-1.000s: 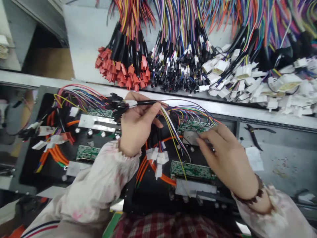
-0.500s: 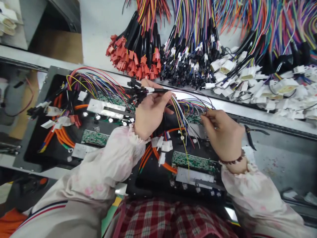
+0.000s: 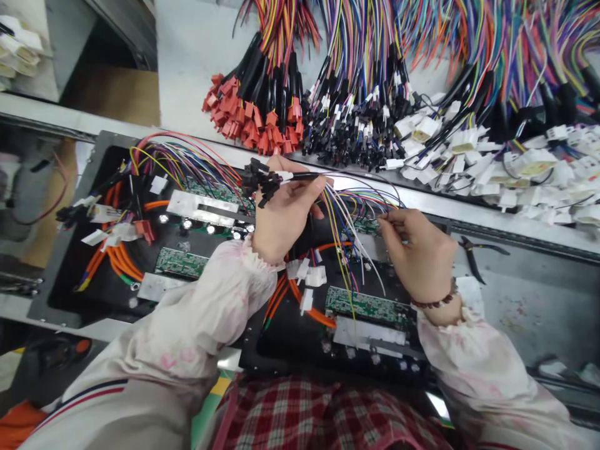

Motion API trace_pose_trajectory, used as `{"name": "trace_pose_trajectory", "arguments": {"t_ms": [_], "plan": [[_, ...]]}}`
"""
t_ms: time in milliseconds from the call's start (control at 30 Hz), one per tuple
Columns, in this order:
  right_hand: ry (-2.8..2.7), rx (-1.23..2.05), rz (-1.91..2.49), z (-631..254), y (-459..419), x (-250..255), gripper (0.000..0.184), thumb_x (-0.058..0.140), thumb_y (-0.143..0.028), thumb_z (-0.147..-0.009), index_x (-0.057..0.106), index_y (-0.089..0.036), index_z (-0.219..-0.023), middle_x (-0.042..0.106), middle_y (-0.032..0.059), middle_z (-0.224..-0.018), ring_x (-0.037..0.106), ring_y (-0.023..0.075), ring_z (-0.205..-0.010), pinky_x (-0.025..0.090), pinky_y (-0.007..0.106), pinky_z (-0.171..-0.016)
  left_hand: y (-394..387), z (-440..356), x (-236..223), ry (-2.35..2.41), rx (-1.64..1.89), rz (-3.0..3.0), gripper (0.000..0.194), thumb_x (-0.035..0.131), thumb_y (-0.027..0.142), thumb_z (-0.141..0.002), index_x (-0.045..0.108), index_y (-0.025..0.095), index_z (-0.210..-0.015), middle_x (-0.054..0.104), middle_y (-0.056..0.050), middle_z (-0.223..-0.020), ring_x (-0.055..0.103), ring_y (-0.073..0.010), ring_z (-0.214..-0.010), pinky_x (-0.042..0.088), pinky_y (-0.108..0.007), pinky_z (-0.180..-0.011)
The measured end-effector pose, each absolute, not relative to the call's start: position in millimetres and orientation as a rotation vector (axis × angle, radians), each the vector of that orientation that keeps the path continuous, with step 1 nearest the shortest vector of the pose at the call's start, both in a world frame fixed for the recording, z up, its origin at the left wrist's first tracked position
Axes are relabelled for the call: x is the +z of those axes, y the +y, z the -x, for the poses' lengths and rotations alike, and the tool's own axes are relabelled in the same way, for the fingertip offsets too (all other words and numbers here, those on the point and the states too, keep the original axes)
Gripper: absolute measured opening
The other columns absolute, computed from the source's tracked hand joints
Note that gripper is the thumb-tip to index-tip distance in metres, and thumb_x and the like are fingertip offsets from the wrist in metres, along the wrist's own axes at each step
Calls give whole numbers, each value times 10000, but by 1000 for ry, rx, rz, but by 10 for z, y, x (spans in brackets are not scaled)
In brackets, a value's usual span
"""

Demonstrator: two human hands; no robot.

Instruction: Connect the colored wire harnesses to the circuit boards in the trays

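Note:
My left hand [image 3: 285, 215] is closed round a wire harness [image 3: 307, 175], its black and white connectors [image 3: 262, 180] sticking out to the left. From that grip loose yellow, white and other coloured wires [image 3: 347, 228] fan down to the right. My right hand [image 3: 417, 250] pinches a thin dark wire near its end, above the upper circuit board [image 3: 365, 224]; the tip is hidden by the fingers. Both hands are over the right black case [image 3: 281, 340], which has a lower green board [image 3: 370, 303], orange cables [image 3: 313, 311] and white connectors [image 3: 307, 274] inside.
A second black case [image 3: 70, 275] with wired boards sits at left. Along the back shelf lie harness bundles with red connectors [image 3: 255, 115], black connectors [image 3: 356, 131] and white connectors [image 3: 529, 159]. Black-handled pliers [image 3: 473, 259] rest right of my right hand.
Both hands stay at nearly the same place. The white wires hanging from my left hand have swung lower and to the right. The view has shifted slightly.

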State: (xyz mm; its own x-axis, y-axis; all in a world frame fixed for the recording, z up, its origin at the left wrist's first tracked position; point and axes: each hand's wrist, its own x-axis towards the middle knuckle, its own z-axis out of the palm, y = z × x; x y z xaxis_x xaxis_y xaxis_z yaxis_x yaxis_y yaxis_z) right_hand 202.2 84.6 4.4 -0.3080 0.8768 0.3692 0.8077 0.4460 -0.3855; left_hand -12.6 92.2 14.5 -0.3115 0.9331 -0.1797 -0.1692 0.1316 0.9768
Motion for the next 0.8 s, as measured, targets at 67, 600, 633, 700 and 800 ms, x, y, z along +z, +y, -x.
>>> {"name": "trace_pose_trajectory", "arguments": {"t_ms": [67,600,633,700,800], "plan": [[-2168,172,1410,-2019,842,54,97,609,-269,-954,669,-205,-913,754,16,-839,703,135,-685,499,252,-609,924,135,100,1407,1395,-819,174,801,303,-828,701,184,-750,699,-1,-755,533,-52,-441,445,-209,-415],[-2324,224,1400,-2029,694,223,144,613,-315,-962,646,-175,-954,678,65,-870,657,200,-809,507,327,-718,944,159,6,1456,1324,-842,165,760,334,-867,743,176,-822,708,-3,-815,507,-28,-445,344,-186,-376],[-2384,272,1375,-2024,671,260,155,598,-314,-968,646,-175,-919,658,68,-855,645,208,-816,508,341,-732,940,154,5,1444,1341,-839,173,767,340,-860,726,177,-820,710,-2,-818,509,-31,-442,353,-188,-374],[-2418,350,1338,-2012,657,324,153,573,-274,-977,642,-177,-881,648,62,-842,635,197,-804,507,334,-734,928,139,11,1409,1384,-833,204,789,353,-842,669,190,-818,722,-2,-817,567,-59,-484,394,-192,-385],[-2248,272,1371,-1993,719,360,85,590,-224,-966,650,-190,-917,696,34,-849,660,154,-763,497,278,-691,914,117,37,1360,1465,-831,286,826,367,-808,578,226,-826,740,-1,-809,677,-121,-630,457,-198,-412]]}}
